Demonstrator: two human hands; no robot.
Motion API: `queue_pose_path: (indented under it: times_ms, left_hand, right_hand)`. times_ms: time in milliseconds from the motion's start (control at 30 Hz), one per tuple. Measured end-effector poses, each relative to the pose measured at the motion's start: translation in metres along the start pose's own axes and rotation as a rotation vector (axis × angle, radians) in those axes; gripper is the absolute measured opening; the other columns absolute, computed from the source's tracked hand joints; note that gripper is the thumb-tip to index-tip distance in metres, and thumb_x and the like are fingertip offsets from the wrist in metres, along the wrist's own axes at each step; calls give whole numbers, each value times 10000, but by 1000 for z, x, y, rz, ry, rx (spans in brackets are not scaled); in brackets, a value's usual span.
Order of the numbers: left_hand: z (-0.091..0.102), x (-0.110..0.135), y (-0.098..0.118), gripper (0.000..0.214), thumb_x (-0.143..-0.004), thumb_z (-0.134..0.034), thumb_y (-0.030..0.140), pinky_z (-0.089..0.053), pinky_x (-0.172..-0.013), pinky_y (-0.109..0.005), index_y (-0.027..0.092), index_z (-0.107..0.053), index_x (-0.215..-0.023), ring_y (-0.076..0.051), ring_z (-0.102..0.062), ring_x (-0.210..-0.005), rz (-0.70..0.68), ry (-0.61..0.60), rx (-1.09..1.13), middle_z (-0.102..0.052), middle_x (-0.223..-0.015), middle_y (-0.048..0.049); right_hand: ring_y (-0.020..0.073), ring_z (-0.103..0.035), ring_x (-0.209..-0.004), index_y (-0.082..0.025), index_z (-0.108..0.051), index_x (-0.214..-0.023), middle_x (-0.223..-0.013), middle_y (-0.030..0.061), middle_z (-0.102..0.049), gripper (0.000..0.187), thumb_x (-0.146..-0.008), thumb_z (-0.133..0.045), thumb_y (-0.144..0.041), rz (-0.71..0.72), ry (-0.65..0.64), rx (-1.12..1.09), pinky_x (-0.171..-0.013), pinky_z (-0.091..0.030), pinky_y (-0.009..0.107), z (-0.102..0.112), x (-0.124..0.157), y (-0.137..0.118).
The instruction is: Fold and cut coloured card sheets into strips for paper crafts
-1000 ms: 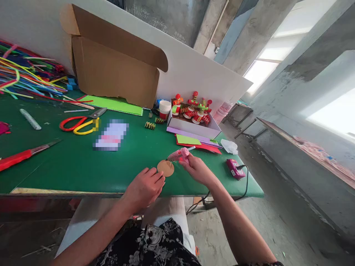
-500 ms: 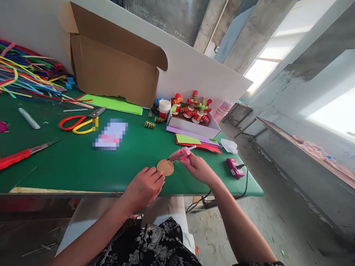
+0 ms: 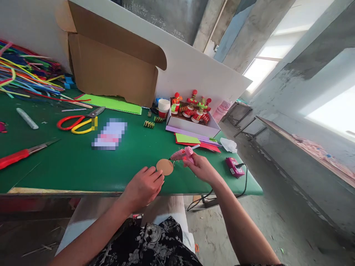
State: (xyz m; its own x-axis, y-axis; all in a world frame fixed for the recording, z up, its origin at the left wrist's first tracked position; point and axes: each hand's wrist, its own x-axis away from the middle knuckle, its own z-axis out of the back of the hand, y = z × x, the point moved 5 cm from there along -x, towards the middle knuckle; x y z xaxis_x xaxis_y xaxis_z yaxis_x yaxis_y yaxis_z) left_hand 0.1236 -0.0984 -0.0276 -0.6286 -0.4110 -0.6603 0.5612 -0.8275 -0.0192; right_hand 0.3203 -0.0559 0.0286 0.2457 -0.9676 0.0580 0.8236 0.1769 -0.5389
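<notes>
A flat brown cardboard disc [image 3: 164,167] is pinched at its lower edge by my left hand [image 3: 146,184], just above the green tabletop near its front edge. My right hand [image 3: 202,167] is closed round a pink glue gun [image 3: 181,154]. The gun's dark nozzle points left, at the disc's right rim; whether it touches the rim I cannot tell. A white glue stick [image 3: 195,146] pokes out of the gun's back, and a small red light glows on its body. Thin strands hang below the nozzle.
Behind stands a white box [image 3: 191,125] of red cup figures, beside stacked paper cups [image 3: 164,107] and folded paper springs [image 3: 149,124]. Scissors [image 3: 80,122] and a red-handled cutting tool [image 3: 26,154] lie left. A purple power block [image 3: 234,167] with a cable sits right, near the table's corner.
My right hand has drawn the glue gun slightly right and up, so its nozzle has moved from over the disc to the rim. The left hand keeps its hold.
</notes>
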Motion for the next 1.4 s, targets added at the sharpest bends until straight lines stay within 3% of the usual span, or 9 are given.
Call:
queue_pose_path:
  times_ms: [300,433,600,900,1400]
  left_hand:
    - [0,0,0,118,-923,-560,150,-357,-685,-369,175,-672,-896,-210,-544,-827,-4,-10,-7,-746,-1005,-77]
    - [0,0,0,133,-929,-544,155,-367,-689,-371,173,-669,-886,-211,-544,-826,-9,6,-13,-753,-991,-70]
    - [-1,0,0,132,-929,-549,156,-372,-674,-371,181,-670,-881,-205,-548,-818,-2,-8,-14,-752,-995,-68]
    - [-1,0,0,95,-911,-582,147,-388,-696,-376,176,-671,-893,-211,-558,-829,6,-6,-11,-757,-996,-62]
    - [-3,1,-1,90,-917,-583,161,-389,-706,-375,190,-663,-887,-210,-561,-836,14,-20,-13,-750,-1000,-60]
  right_hand:
    - [187,-603,-754,-199,-581,-774,-835,50,-694,314,-955,-444,-416,11,-20,-17,-713,-421,293,-1,-1,1]
    - [179,-582,-722,-191,-606,-883,-803,34,-672,274,-960,-446,-400,13,-19,-6,-704,-424,287,-1,-1,3]
    - [196,-593,-783,-177,-644,-1082,-909,49,-686,313,-976,-426,-374,47,-19,18,-744,-435,302,0,0,3]
    - [239,-642,-924,-194,-651,-1207,-1057,82,-731,363,-985,-455,-403,50,-35,-5,-817,-463,314,5,4,-2]
    - [237,-647,-838,-191,-663,-1126,-931,72,-733,325,-980,-475,-412,18,-4,26,-783,-464,312,9,11,1]
